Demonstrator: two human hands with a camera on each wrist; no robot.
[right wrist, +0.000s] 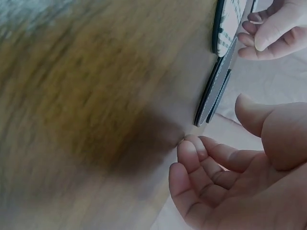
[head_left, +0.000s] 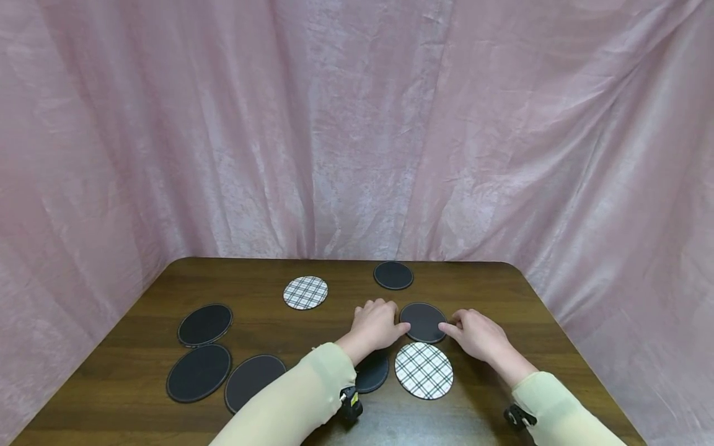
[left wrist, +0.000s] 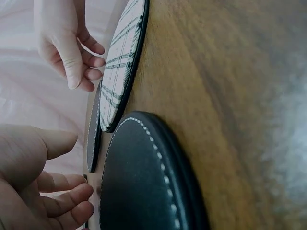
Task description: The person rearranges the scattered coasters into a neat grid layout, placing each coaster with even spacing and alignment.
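A round black coaster [head_left: 423, 322] with a stitched rim lies flat on the wooden table between the two hands. My left hand [head_left: 376, 323] is at its left side, thumb tip close to the rim in the head view. On the opposite side my right hand [head_left: 473, 333] has its thumb near the right rim. In the right wrist view the right hand's fingers [right wrist: 189, 153] are loosely bent and hold nothing. The left hand's fingers [left wrist: 72, 201] are likewise relaxed around nothing. Just nearer than the black coaster lies a white plaid coaster [head_left: 424, 370].
Another black coaster [head_left: 372, 371] is partly covered by the left forearm. Several black coasters, one of them here [head_left: 199, 373], lie on the table's left. At the back are a plaid coaster [head_left: 305, 293] and a black one [head_left: 393, 275]. A pink curtain [head_left: 357, 124] hangs behind.
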